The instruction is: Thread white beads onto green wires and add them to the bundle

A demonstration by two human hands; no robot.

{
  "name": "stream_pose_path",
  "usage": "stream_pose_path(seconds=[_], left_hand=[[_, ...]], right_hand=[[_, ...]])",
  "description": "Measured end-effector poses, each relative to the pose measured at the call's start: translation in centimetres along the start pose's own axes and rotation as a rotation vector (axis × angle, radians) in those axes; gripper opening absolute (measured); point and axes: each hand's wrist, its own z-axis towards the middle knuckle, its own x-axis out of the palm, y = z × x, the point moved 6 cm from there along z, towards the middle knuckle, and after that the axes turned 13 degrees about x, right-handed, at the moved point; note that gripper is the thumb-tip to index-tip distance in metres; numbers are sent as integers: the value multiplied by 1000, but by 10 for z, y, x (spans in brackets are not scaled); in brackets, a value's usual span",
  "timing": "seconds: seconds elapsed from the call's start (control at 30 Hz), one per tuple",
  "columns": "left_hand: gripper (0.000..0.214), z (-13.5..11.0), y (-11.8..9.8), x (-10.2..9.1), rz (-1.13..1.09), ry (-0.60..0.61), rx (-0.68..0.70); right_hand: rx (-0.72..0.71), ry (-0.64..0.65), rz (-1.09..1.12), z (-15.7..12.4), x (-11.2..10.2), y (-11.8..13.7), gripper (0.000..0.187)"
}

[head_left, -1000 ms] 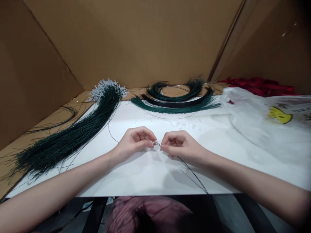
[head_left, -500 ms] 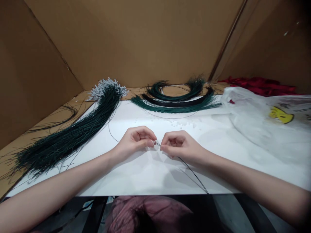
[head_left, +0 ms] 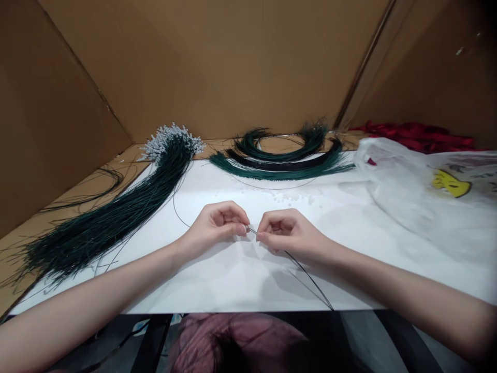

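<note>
Around the workspace stand brown cardboard walls (head_left: 217, 62), cut off by the frame above and at both sides. Below them the white counter (head_left: 233, 280) stops at a dark, blurred near edge. On its right a clear plastic bag (head_left: 419, 197) runs out of view, its yellow print unreadable. A long bundle of green stems (head_left: 116, 217) with white tips lies along the left, its lower end frayed. A curved green bundle (head_left: 283, 160) sits at the back, and red material (head_left: 419, 135) shows only partly behind the bag. The left hand (head_left: 215, 225) and right hand (head_left: 287, 233) rest knuckles-up in the middle, almost touching. The right grip is pinched on a thin dark wire (head_left: 310, 280), which trails to the near edge. The left grip is closed at the wire's tip, but what lies between those fingertips is too small to tell. Loose white beads (head_left: 291, 197) are scattered just beyond the hands. Since half a second ago, hands and wire have kept their places, and only the view has drifted slightly.
</note>
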Motion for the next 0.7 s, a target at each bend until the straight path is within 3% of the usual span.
stream_pose_path(seconds=[0.7], left_hand=[[16, 0, 1, 0, 6, 24, -13]], right_hand=[[-1, 12, 39, -1, 1, 2, 9]])
